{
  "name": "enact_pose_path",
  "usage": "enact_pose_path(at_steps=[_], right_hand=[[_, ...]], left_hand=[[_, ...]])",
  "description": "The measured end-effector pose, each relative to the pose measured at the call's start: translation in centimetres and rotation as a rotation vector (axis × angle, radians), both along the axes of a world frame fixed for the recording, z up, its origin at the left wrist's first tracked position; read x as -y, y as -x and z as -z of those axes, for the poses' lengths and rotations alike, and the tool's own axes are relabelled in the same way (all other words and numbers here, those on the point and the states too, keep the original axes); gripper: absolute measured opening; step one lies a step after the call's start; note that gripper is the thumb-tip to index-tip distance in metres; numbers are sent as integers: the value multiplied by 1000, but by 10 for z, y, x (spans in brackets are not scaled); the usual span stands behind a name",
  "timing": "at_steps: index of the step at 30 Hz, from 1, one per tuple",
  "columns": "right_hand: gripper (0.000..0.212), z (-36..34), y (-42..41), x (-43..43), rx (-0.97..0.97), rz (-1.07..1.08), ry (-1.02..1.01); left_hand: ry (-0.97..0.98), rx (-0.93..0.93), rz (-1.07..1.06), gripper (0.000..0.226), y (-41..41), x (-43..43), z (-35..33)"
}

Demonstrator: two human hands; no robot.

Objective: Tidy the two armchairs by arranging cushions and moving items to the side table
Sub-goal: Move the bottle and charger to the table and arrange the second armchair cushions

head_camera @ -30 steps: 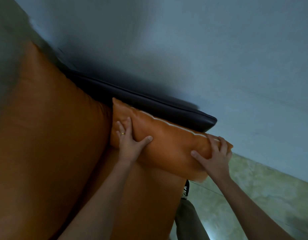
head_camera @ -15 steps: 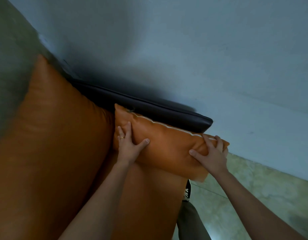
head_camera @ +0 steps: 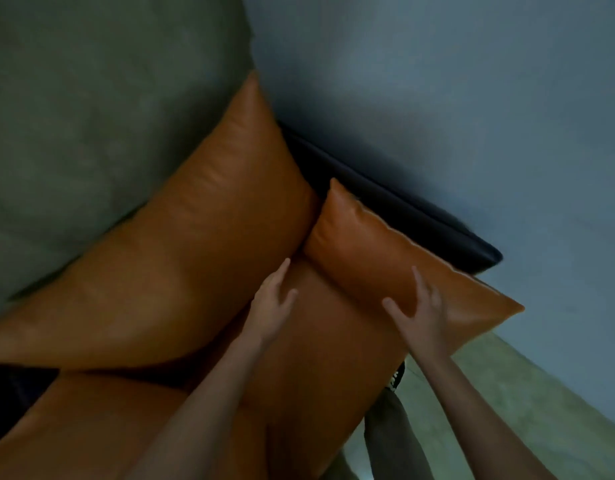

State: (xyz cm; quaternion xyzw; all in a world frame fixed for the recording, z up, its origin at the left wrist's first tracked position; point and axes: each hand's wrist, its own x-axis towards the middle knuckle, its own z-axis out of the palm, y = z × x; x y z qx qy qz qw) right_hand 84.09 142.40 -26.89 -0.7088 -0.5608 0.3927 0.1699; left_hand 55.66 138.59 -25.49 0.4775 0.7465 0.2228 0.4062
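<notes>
A small orange cushion (head_camera: 378,251) leans against the armchair's dark armrest (head_camera: 420,220), one corner sticking out past the seat's front. A big orange back cushion (head_camera: 195,258) stands to its left, and the orange seat cushion (head_camera: 316,368) lies below both. My left hand (head_camera: 271,306) hovers flat with straight fingers at the gap between the two cushions, holding nothing. My right hand (head_camera: 420,313) has its fingers spread and lies against the lower face of the small cushion, thumb out to the left.
A grey-green wall (head_camera: 91,116) rises behind the back cushion and a blue-grey wall (head_camera: 472,98) behind the armrest. Pale stone floor (head_camera: 527,407) shows at lower right, with my trouser leg (head_camera: 392,441) and shoe beside the seat.
Both hands have let go of the small cushion and drawn back and down. The view has swung left, bringing the whole back cushion and the green wall into sight.
</notes>
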Motion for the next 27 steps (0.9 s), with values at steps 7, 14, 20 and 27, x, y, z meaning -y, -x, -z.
enact_pose_path(at_steps=[7, 14, 20, 27], right_hand=[[66, -46, 128, 2, -193, -656, 50], [49, -52, 241, 18, -209, -1147, 94], [49, -42, 311, 52, -190, -1551, 91], [49, -57, 371, 114, -232, -1752, 30]], left_hand=[[14, 16, -385, 65, 61, 121, -26], [-11, 6, -831, 57, 44, 212, -19], [-86, 21, -1182, 52, -11, 259, 0], [-177, -8, -1384, 52, -76, 291, 7]])
